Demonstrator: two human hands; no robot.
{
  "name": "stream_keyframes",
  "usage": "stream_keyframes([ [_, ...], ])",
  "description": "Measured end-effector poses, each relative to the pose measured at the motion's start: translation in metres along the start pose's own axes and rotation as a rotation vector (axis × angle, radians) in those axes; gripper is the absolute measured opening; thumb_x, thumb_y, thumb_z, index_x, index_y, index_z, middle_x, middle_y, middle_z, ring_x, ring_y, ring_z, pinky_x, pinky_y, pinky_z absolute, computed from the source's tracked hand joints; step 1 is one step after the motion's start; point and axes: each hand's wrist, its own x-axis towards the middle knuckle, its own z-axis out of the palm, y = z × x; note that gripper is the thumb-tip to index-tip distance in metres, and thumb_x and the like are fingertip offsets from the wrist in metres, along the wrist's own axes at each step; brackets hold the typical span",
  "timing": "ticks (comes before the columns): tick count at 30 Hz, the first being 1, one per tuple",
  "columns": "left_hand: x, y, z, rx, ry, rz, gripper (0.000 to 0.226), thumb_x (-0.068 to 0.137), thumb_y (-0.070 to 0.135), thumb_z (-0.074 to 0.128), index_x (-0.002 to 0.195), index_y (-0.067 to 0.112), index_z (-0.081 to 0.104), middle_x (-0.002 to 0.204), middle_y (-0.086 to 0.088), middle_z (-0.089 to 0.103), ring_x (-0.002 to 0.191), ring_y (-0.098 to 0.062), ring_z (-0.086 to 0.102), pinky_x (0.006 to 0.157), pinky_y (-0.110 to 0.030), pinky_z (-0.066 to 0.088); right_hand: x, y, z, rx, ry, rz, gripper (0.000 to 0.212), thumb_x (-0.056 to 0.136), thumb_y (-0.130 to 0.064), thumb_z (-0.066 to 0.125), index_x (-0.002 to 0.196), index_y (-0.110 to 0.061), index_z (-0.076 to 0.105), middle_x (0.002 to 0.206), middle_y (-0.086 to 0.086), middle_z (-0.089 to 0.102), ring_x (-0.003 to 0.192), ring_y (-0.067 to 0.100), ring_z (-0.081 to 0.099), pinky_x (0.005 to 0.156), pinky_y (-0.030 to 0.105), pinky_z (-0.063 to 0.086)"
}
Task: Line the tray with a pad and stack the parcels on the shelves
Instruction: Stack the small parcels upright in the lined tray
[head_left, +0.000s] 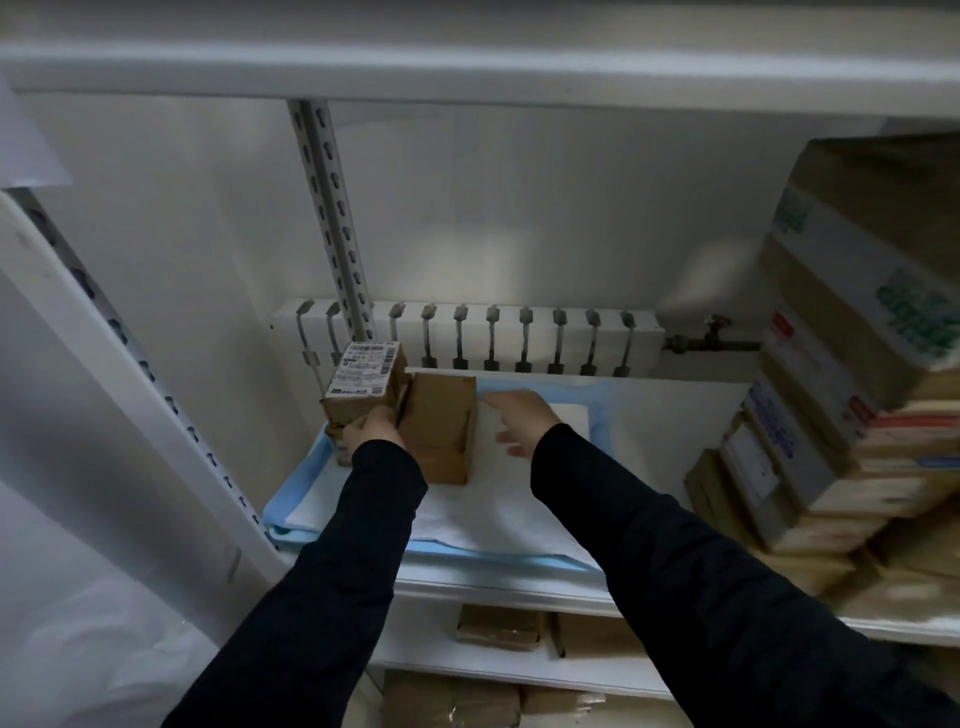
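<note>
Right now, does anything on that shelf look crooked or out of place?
The labelled parcel gripped by the left hand sits tilted beside the straighter brown parcel. The blue-edged pad is rumpled along its left edge.

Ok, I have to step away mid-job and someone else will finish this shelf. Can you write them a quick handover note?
Left hand: grips the labelled parcel at the pad's back left corner.
Right hand: open over the pad, holding nothing.
Pad: spread flat on the middle shelf; the tray under it is not clearly visible.
Plain brown parcels: standing on the pad, right beside the labelled one.
Done: the pad is laid and the first parcels are placed.
Left: settle the labelled parcel, then stack the rest. No loose parcels are in view.
</note>
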Motion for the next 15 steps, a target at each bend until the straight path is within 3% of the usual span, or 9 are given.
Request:
stream_keyframes([
  [1,-0.011,0.002,0.008,0.003,-0.049,0.007,0.022,0.092,0.012,0.046,0.111,0.009,0.057,0.123,-0.012,0.056,0.099,-0.023,0.053,0.091,-0.033,0.045,-0.005,-0.004,-0.005,-0.011,0.015,-0.037,0.041,0.099,-0.025,0.045,0.131,0.001,0.047,0.096,0.009,0.058,0.093,0.022,0.048,0.073,0.028,0.039],
  [3,-0.036,-0.001,0.026,-0.013,-0.147,-0.018,0.027,0.097,0.016,0.041,0.121,0.011,0.053,0.135,-0.011,0.049,0.11,-0.025,0.051,0.1,-0.035,0.039,-0.019,-0.009,-0.019,-0.043,0.052,-0.095,0.038,0.099,-0.019,0.044,0.128,0.005,0.049,0.108,0.018,0.061,0.091,0.022,0.047,0.075,0.029,0.037],
  [5,-0.058,-0.008,0.041,-0.034,-0.204,-0.058,0.033,0.098,0.019,0.041,0.127,0.005,0.05,0.128,-0.008,0.054,0.117,-0.025,0.053,0.1,-0.032,0.042,-0.03,-0.011,-0.029,-0.07,0.077,-0.13,0.036,0.098,-0.018,0.045,0.124,0.006,0.053,0.11,0.018,0.063,0.087,0.02,0.05,0.075,0.029,0.038],
  [7,-0.087,-0.019,0.054,-0.065,-0.28,-0.104,0.017,0.096,0.016,0.046,0.093,0.006,0.06,0.086,-0.004,0.065,0.085,-0.017,0.06,0.073,-0.025,0.05,-0.042,-0.01,-0.045,-0.034,0.106,-0.177,0.034,0.096,-0.016,0.048,0.121,0.005,0.057,0.087,0.005,0.06,0.073,0.012,0.052,0.066,0.024,0.041],
  [8,-0.097,-0.025,0.06,-0.085,-0.302,-0.125,0.021,0.095,0.013,0.047,0.077,0.007,0.055,0.068,-0.002,0.06,0.068,-0.014,0.055,0.061,-0.023,0.045,-0.049,-0.01,-0.053,-0.011,0.119,-0.194,0.033,0.095,-0.015,0.049,0.12,0.005,0.058,0.085,0.003,0.058,0.069,0.011,0.051,0.063,0.023,0.041],
  [9,-0.108,-0.031,0.065,-0.061,-0.324,-0.121,0.025,0.095,0.012,0.047,0.071,0.008,0.052,0.063,-0.002,0.054,0.061,-0.013,0.05,0.056,-0.023,0.042,-0.056,-0.009,-0.061,-0.004,0.128,-0.204,0.032,0.095,-0.013,0.049,0.119,0.005,0.059,0.088,0.005,0.058,0.071,0.013,0.052,0.065,0.024,0.041],
  [12,-0.141,-0.043,0.079,-0.028,-0.382,-0.089,0.024,0.094,0.01,0.045,0.072,0.009,0.052,0.072,-0.003,0.052,0.065,-0.015,0.051,0.058,-0.026,0.042,-0.078,-0.005,-0.084,0.019,0.182,-0.235,0.028,0.094,-0.01,0.049,0.113,0.007,0.06,0.094,0.015,0.057,0.085,0.021,0.052,0.07,0.029,0.039],
  [15,-0.175,-0.052,0.092,0.008,-0.489,-0.104,0.023,0.094,0.012,0.044,0.074,0.009,0.053,0.075,-0.004,0.055,0.07,-0.017,0.053,0.065,-0.03,0.045,-0.099,-0.001,-0.104,0.049,0.211,-0.35,0.023,0.092,-0.011,0.05,0.103,0.005,0.064,0.082,0.011,0.055,0.079,0.02,0.052,0.063,0.027,0.039],
])
